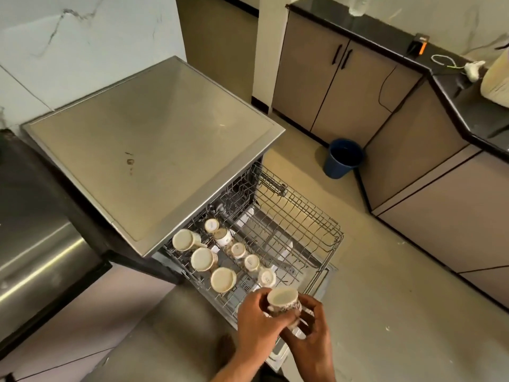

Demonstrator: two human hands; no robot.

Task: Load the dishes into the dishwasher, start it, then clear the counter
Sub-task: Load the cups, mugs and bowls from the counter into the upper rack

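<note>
A single head-worn wide-angle view looks forward and steeply down from standing height. The pulled-out dishwasher rack (275, 238) sits low in the middle, the two hands close at the bottom edge. The floor (385, 271) fills the right side, and straight lines bow towards the edges

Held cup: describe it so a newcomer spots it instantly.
Start at the dishwasher's pulled-out upper rack in the centre. At its near edge, the left hand and right hand together grip one upturned patterned cup. It is the only cup off the wires; the others sit in the rack.
</note>
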